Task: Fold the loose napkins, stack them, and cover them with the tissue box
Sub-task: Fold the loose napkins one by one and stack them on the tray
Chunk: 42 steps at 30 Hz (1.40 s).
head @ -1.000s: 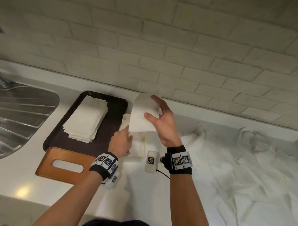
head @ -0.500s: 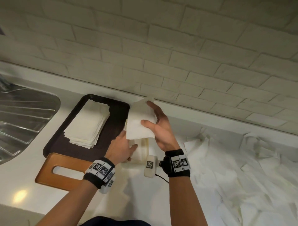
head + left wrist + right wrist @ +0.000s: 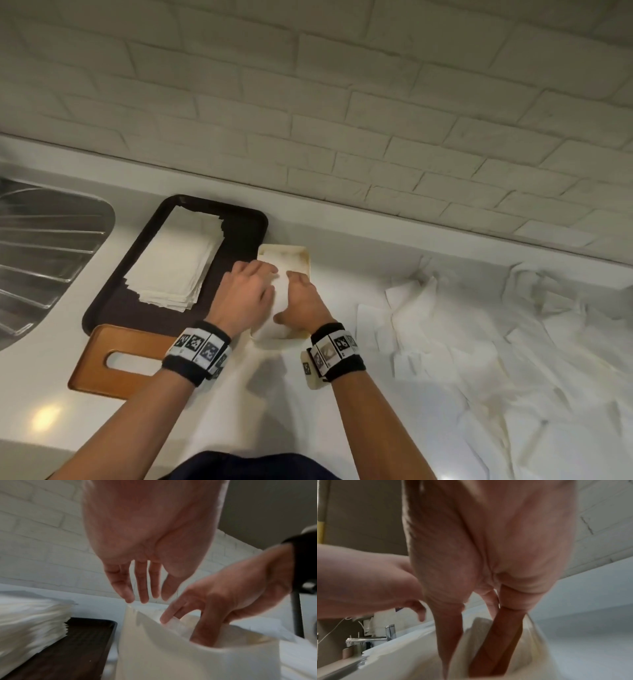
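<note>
A white napkin (image 3: pixel 278 301) lies on a cream rectangular tray (image 3: pixel 301 255) at the counter's middle. My right hand (image 3: pixel 301 301) holds the napkin, with its thumb on one side of the fold and its straight fingers (image 3: pixel 496 639) on the other, down inside the tray. My left hand (image 3: pixel 245 294) hangs flat beside it, and its straight fingertips (image 3: pixel 130 599) touch the napkin's far edge. A stack of folded napkins (image 3: pixel 178 260) sits on a dark tray (image 3: pixel 113 308). The wooden tissue box (image 3: pixel 102 380) with its slot lies near the front edge, left of my left wrist.
Several loose crumpled napkins (image 3: pixel 479 342) cover the counter to the right. A steel sink drainer (image 3: pixel 41 260) is at far left, with a tap (image 3: pixel 385 638) seen in the right wrist view. A white brick wall (image 3: pixel 342 120) backs the counter.
Both hands have come down: the napkin my right hand held upright in the air now lies on the cream tray. The left hand has moved onto it.
</note>
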### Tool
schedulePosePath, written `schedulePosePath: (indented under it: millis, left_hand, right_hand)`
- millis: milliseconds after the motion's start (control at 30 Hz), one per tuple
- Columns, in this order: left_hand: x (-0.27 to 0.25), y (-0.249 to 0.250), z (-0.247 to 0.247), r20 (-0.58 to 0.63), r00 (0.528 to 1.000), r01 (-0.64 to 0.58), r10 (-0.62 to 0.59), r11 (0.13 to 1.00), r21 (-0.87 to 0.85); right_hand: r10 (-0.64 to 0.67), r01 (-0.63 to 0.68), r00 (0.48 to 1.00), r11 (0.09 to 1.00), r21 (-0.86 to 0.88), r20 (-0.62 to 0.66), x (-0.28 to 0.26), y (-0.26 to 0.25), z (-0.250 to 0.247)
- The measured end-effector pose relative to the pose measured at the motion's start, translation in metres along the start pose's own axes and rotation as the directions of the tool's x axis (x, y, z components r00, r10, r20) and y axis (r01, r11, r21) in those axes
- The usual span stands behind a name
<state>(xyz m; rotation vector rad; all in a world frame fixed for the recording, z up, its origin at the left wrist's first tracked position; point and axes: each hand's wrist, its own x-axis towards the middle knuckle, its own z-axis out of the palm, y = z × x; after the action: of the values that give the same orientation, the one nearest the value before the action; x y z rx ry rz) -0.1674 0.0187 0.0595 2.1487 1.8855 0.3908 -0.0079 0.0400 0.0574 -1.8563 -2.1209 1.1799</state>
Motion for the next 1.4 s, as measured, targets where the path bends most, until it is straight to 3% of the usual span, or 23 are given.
schedulePosePath:
  millis: [100,167,233,300,367,433,533,700,833,900,1000,1133,1233,1300,1400]
  left_hand:
    - [0.011,0.004,0.019,0.337,0.941,-0.038,-0.039,0.975,0.218]
    - [0.013,0.005,0.027,0.425,0.9,-0.023,-0.099,0.962,0.273]
    - [0.012,0.012,0.03,0.353,0.93,-0.007,-0.103,0.954,0.298]
    - [0.009,0.027,0.028,0.181,0.983,-0.013,-0.034,0.967,0.255]
    - [0.007,0.044,0.031,-0.019,0.994,-0.099,0.103,0.982,0.159]
    - [0.008,0.066,0.036,-0.119,0.973,-0.189,0.196,0.98,0.062]
    - [0.009,0.101,0.042,-0.121,0.959,-0.264,0.255,0.962,-0.071]
    - [0.006,0.137,0.057,-0.089,0.949,-0.316,0.303,0.918,-0.24]
    - [0.003,0.149,0.063,0.019,0.98,-0.172,0.196,0.899,-0.403]
    - [0.002,0.156,0.065,0.096,0.985,-0.075,0.142,0.859,-0.506]
    - [0.008,0.167,0.069,0.171,0.984,0.09,0.048,0.697,-0.712]
    - [0.02,0.177,0.067,0.262,0.961,0.274,-0.085,0.38,-0.883]
    - [0.024,0.187,0.06,0.279,0.957,0.288,-0.072,0.166,-0.943]
    - [0.027,0.187,0.062,0.23,0.971,0.238,-0.071,0.13,-0.963]
    - [0.027,0.182,0.068,0.17,0.978,0.188,-0.119,0.161,-0.969]
  right_hand:
    - [-0.03,0.038,0.995,0.996,0.085,-0.098,-0.021,0.01,-0.015]
    - [-0.038,0.085,0.959,0.984,0.158,-0.282,-0.036,0.035,-0.032]
    - [-0.02,0.092,0.895,0.986,0.142,-0.445,-0.049,0.074,-0.049]
    - [0.021,-0.025,0.866,1.0,-0.002,-0.5,-0.057,0.121,-0.066]
    - [0.041,-0.174,0.898,0.947,-0.269,-0.439,-0.062,0.161,-0.085]
    - [0.045,-0.19,0.949,0.871,-0.454,-0.312,-0.059,0.195,-0.104]
    - [0.04,-0.122,0.988,0.799,-0.589,-0.15,-0.049,0.231,-0.124]
    - [-0.13,0.019,0.982,0.789,-0.614,-0.137,-0.037,0.247,-0.139]
    - [-0.301,0.14,0.904,0.881,-0.453,-0.306,-0.054,0.229,-0.155]
    - [-0.334,0.244,0.858,0.933,-0.264,-0.39,-0.068,0.216,-0.164]
    - [-0.251,0.331,0.851,0.939,0.099,-0.462,-0.088,0.198,-0.171]
    - [-0.102,0.406,0.822,0.794,0.452,-0.56,-0.102,0.187,-0.163]
    - [0.038,0.403,0.833,0.641,0.653,-0.552,-0.11,0.178,-0.145]
    - [0.139,0.361,0.844,0.566,0.741,-0.518,-0.112,0.175,-0.125]
    - [0.264,0.276,0.862,0.474,0.836,-0.434,-0.112,0.177,-0.09]
